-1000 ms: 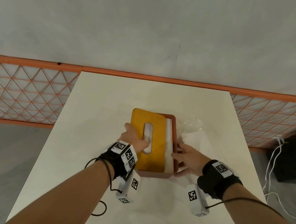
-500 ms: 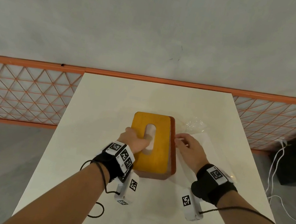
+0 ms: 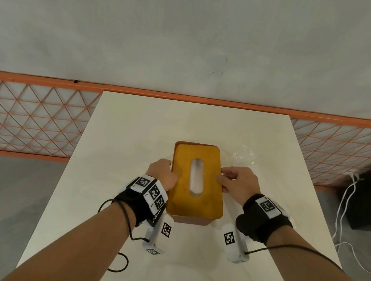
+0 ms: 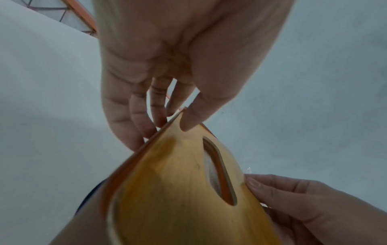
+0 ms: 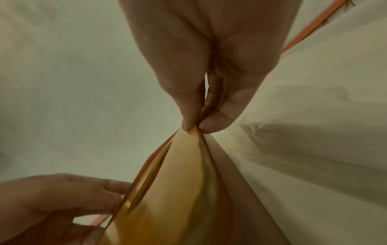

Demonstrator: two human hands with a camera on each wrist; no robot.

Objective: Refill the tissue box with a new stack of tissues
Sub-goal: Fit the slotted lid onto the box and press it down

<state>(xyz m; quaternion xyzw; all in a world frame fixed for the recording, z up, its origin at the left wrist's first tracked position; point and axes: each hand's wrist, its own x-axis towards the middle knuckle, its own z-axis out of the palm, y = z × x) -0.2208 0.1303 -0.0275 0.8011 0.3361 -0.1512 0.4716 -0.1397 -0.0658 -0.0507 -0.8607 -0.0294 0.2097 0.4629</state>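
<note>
1. Your left hand point(image 3: 162, 173) grips the near left edge of the tissue box point(image 3: 191, 219): thumb on the lid point(image 3: 185, 196), fingers down the side wall.
2. Your right hand point(image 3: 239, 185) pinches the lid's right edge between thumb and fingers.
3. The box sits on the bench point(image 3: 132, 132) between your hands, white tissues point(image 3: 196, 176) showing through the slot.
4. Crumpled clear wrapping point(image 3: 244, 155) lies just beyond your right hand.

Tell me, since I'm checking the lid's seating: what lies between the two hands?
Head view: only the tissue box with its wooden lid; the left hand holds one long edge, the right hand the other.
</note>
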